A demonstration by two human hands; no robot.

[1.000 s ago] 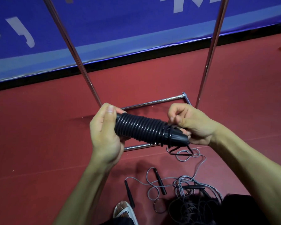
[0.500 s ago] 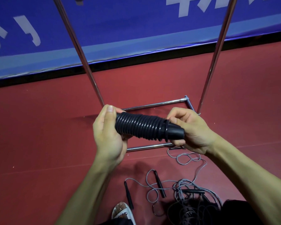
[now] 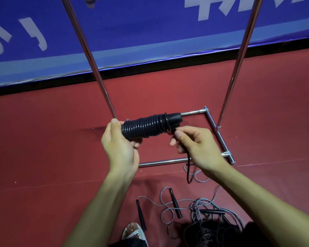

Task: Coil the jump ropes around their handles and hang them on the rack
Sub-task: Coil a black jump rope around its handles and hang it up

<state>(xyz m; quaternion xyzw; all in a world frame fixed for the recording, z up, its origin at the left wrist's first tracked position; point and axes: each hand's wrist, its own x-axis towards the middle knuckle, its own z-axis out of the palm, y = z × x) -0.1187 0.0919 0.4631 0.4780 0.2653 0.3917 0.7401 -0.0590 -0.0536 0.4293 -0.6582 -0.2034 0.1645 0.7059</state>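
One coiled jump rope is held in front of the rack; three loose handles show in the floor tangle. The left hand grips the coil's end, and the right hand pinches its free cord.

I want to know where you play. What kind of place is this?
Probably a sports hall or gym: a red sports floor, a long blue banner along the wall, and jump ropes lying tangled beside a metal rack.
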